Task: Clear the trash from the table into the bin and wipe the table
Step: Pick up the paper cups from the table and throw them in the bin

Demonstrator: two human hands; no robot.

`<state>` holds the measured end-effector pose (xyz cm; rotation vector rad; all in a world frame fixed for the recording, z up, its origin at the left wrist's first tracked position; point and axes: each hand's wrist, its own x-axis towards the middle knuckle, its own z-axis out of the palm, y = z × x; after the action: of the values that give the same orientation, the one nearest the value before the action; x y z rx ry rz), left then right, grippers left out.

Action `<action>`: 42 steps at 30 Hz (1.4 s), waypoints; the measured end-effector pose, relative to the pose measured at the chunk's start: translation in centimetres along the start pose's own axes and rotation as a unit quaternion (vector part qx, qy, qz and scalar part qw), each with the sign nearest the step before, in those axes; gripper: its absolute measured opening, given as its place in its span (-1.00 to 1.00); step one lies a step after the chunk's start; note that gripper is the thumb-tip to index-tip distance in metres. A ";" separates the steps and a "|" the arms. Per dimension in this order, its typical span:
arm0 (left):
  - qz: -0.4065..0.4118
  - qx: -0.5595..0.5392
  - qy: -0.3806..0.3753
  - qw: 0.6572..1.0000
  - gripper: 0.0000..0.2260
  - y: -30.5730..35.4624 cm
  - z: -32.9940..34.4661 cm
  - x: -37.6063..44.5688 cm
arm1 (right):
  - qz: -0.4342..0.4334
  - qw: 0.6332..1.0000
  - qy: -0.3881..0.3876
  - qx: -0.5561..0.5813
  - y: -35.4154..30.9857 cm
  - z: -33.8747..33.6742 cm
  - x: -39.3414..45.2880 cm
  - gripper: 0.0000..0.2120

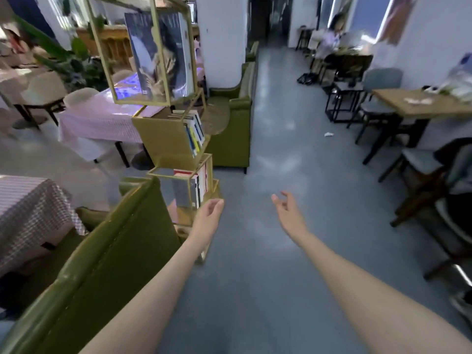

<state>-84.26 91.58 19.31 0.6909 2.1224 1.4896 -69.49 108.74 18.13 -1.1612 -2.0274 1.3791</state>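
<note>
both bare arms reach forward over a grey floor [268, 251] in an aisle of a café-like room. the left hand [210, 209] hangs with its fingers loosely curled inward and nothing in it, just in front of the lower part of a gold wire bookshelf [178, 139] that holds upright books. the right hand [286, 205] is spread open, fingers apart and slightly bent, also holding nothing, well apart from the left. a green sofa back [109, 251] runs along the left arm, and a second green sofa [235, 118] stands further on beyond the shelf. to the far right stands a wooden desk [408, 107], well away from both hands; on it lie pieces of white crumpled paper [417, 100] and, near its far end, a blurred heap of clear plastic wrapping [457, 86] whose contents cannot be made out. a grey chair [380, 85] stands just beside that desk. one small white scrap [329, 134] lies on the floor between the aisle and the desk's legs. on the left, tables covered with checked cloth [30, 208] stand behind the sofa. no bin can be picked out in the view.
</note>
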 end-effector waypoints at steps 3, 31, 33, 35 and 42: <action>0.014 -0.014 -0.038 0.999 -0.68 1.9 0.5 6.0 | -0.003 0.999 0.044 -0.009 -1.9 -1.1 4.2 -0.49; 0.056 0.018 -0.142 0.988 -0.72 15.5 33.3 41.0 | 0.091 0.989 0.113 0.022 4.7 -22.4 41.2 -0.49; 0.066 0.020 -0.154 0.986 -0.72 16.5 36.1 43.1 | 0.100 0.989 0.111 0.021 5.6 -24.1 43.5 -0.49; 0.066 0.008 -0.166 0.984 -0.73 17.4 39.1 45.5 | 0.111 0.986 0.123 0.026 6.6 -25.8 46.2 -0.49; 0.059 -0.023 -0.216 0.974 -0.86 18.9 48.3 54.9 | 0.147 0.976 0.160 0.011 9.3 -30.3 55.4 -0.47</action>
<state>-93.91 166.44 17.82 1.0350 1.7364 1.2973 -74.72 172.31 16.52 -1.6089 -1.6611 1.2417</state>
